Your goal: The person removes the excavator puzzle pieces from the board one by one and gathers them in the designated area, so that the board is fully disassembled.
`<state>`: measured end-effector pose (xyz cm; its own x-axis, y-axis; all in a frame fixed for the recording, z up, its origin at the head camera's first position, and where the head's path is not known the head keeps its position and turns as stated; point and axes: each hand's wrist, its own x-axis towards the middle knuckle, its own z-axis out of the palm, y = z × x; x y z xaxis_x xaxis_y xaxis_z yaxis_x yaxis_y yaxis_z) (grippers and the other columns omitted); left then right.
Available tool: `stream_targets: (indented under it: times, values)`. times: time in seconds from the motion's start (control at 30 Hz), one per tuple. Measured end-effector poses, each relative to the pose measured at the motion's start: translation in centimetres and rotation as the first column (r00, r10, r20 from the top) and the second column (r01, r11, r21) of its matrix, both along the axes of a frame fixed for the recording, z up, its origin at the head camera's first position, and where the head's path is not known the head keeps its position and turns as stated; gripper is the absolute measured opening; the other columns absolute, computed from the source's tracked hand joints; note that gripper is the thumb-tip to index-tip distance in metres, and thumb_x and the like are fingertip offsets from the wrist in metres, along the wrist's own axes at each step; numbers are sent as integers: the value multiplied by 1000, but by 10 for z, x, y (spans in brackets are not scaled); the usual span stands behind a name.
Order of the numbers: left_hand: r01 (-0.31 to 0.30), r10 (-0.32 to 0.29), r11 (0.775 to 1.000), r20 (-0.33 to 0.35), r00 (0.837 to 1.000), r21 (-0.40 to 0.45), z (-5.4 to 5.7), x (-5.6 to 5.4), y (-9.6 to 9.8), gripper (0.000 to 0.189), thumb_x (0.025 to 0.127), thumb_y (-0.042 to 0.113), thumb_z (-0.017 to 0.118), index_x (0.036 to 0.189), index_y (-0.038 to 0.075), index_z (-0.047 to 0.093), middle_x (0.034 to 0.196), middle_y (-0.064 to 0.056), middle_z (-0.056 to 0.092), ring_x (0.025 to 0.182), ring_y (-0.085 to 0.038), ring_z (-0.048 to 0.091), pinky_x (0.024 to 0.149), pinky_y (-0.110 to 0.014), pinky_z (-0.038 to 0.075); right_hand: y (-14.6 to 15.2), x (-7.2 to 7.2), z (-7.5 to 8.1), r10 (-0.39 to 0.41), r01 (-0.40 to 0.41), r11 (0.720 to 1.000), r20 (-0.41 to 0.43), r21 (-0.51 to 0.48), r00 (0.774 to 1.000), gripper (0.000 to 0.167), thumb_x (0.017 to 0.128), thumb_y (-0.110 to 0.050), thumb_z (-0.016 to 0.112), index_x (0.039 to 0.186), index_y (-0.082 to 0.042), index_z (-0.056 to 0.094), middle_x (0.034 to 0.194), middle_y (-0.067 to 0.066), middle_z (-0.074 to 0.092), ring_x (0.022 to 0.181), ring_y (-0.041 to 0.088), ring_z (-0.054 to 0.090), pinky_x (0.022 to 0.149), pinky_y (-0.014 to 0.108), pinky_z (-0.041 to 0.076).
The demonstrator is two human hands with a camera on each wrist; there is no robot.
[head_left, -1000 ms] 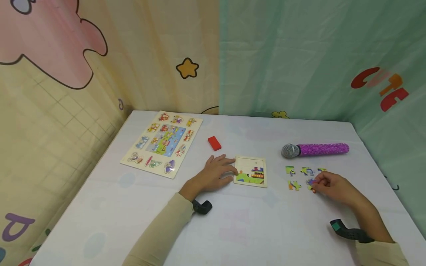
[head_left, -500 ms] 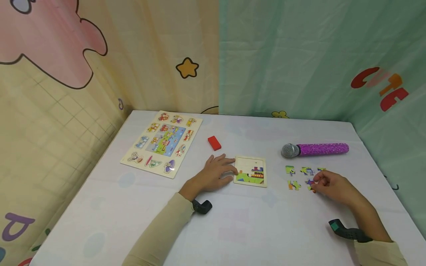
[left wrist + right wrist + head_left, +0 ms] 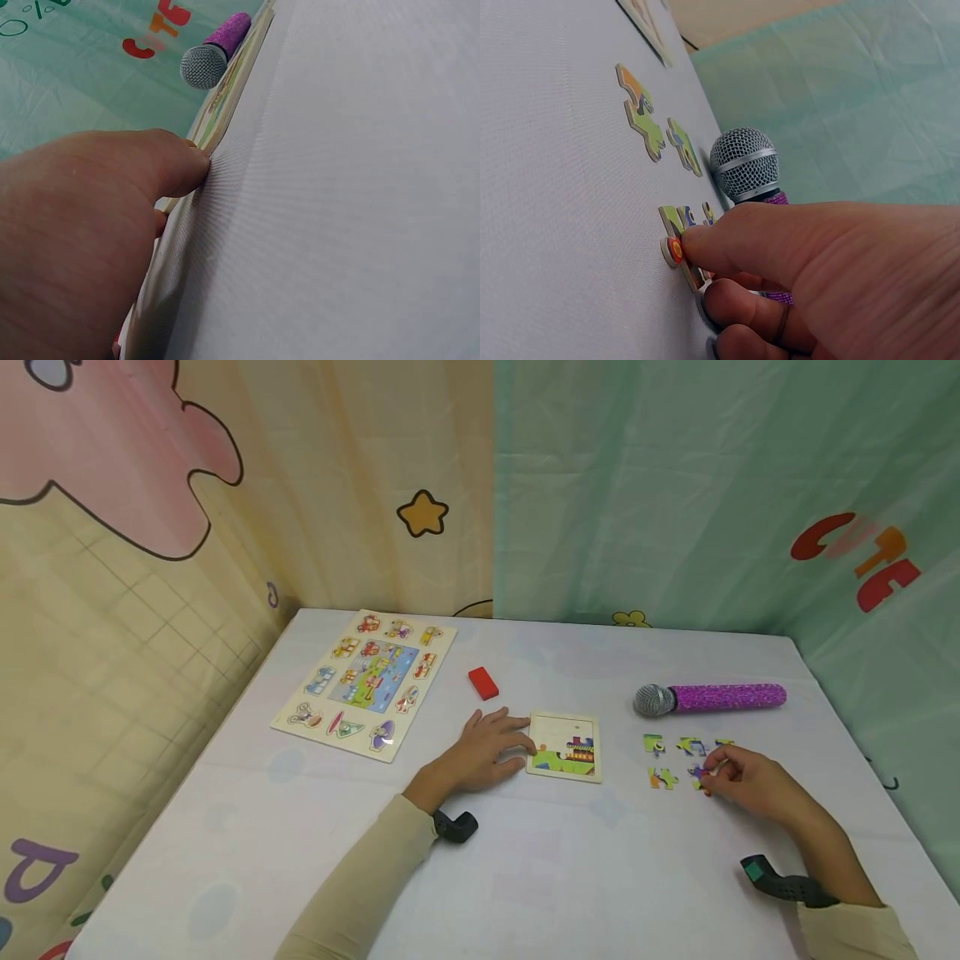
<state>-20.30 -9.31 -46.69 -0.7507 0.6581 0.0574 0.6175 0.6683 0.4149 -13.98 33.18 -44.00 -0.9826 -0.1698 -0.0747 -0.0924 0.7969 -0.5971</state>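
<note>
My left hand [image 3: 489, 752] lies on the table with fingers spread, its thumb and fingertips touching the left edge of a small square puzzle tray [image 3: 565, 727]. Part of a picture fills the tray's lower half; the upper part is bare. Over at the right, my right hand [image 3: 757, 783] pinches a jigsaw piece [image 3: 699, 776] with purple, green and red on it. The right wrist view has the thumb on that piece [image 3: 673, 225], which is low over or on the cloth. Several other jigsaw pieces [image 3: 663, 778] lie beside it, one partly hidden behind the fingers.
A purple glitter microphone [image 3: 720, 697] lies behind the pieces. A red block [image 3: 483, 683] sits beyond my left hand. At the back left is a large picture puzzle board [image 3: 408, 727]. Printed curtains [image 3: 637, 485] stand behind the white table [image 3: 540, 877].
My right hand has shifted very slightly to the left, still at the same jigsaw piece. The left hand and the tray have stayed put.
</note>
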Motion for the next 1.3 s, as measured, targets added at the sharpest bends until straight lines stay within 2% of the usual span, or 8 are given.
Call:
stream_targets:
  times: [0.47, 0.57, 0.7, 0.83, 1.0, 1.07, 1.17, 1.3]
  values:
    - [2, -2, 1000, 10, 1000, 4, 0, 0, 0, 22, 100, 31, 60, 120, 33, 68, 156, 4, 43, 151, -28, 21, 119, -59, 7, 2, 1, 1, -24, 24, 999, 22, -32, 999, 19, 99, -14, 65, 109, 1, 63, 76, 3, 55, 67, 14, 46, 57, 28, 37]
    - [5, -5, 1000, 19, 1000, 12, 2, 1, 0, 22, 100, 30, 60, 120, 33, 68, 156, 4, 43, 152, -28, 20, 119, -58, 6, 1, 1, 4, -22, 22, 999, 3, -47, 1000, 20, 100, -16, 63, 111, 1, 63, 78, 3, 56, 68, 13, 48, 58, 28, 40]
    - [-2, 1, 1000, 28, 1000, 18, 3, 2, 0, 21, 100, 30, 60, 120, 32, 68, 156, 3, 43, 152, -29, 20, 119, -58, 5, -4, 1, 9, -4, -2, 997, -69, -79, 998, 20, 103, -17, 61, 113, 0, 63, 84, 5, 60, 71, 12, 51, 58, 28, 43]
    - [-3, 3, 1000, 24, 1000, 16, 2, 2, -1, 21, 100, 30, 60, 120, 32, 68, 156, 4, 43, 152, -28, 20, 119, -58, 5, -14, -2, 15, 68, -85, 991, -162, -102, 985, 16, 102, -12, 62, 114, -2, 64, 92, 5, 67, 78, 9, 59, 63, 26, 49]
    - [-4, 4, 1000, 35, 999, 7, 4, 2, -1, 22, 101, 32, 59, 121, 33, 68, 157, 4, 42, 152, -27, 19, 119, -58, 5, -36, -11, 32, 262, -276, 961, -222, -32, 939, 16, 97, -9, 68, 112, -6, 66, 98, -4, 67, 89, 9, 61, 72, 28, 52]
    - [-7, 7, 1000, 36, 999, 2, 4, 2, -1, 23, 101, 32, 59, 122, 33, 68, 157, 4, 41, 152, -27, 19, 119, -57, 5, -48, -16, 42, 312, -320, 947, -202, -7, 928, 18, 96, -12, 71, 113, -6, 66, 100, -4, 66, 93, 12, 61, 75, 32, 53]
    - [-7, 7, 1000, 30, 1000, -3, 4, 3, -1, 23, 101, 32, 59, 122, 33, 68, 157, 5, 42, 152, -27, 19, 119, -57, 6, -70, -24, 52, 342, -345, 939, -138, 2, 929, 28, 95, -18, 74, 118, -5, 66, 107, 2, 67, 100, 22, 63, 82, 43, 55]
    - [-6, 6, 1000, 19, 1000, -13, 2, 3, 0, 24, 101, 32, 59, 123, 34, 68, 157, 6, 42, 152, -26, 19, 119, -56, 6, -102, -34, 55, 398, -397, 917, -34, 31, 917, 38, 94, -22, 74, 125, -2, 64, 115, 9, 66, 108, 30, 62, 90, 53, 52]
